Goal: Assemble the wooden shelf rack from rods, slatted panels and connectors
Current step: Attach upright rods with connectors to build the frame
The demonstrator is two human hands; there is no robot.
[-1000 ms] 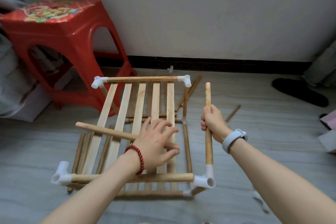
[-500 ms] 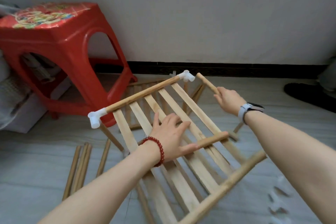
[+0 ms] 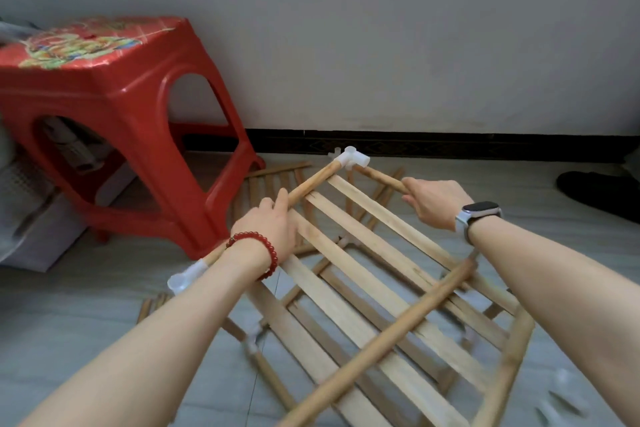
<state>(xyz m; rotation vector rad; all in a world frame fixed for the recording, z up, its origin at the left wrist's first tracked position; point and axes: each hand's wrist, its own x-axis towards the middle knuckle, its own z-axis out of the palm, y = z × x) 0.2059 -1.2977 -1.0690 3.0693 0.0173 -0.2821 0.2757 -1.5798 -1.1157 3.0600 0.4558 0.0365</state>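
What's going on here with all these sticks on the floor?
A person is putting together a wooden rack. The left hand grips the end rod of a slatted panel, held tilted above the floor. The right hand grips a rod meeting the white corner connector. A loose rod lies across the slats; spare rods lie near the red stool.

The panel (image 3: 398, 288) runs off the bottom edge, the stool (image 3: 104, 107) off the left, and the blurred white bits (image 3: 561, 392) at lower right may be connectors.
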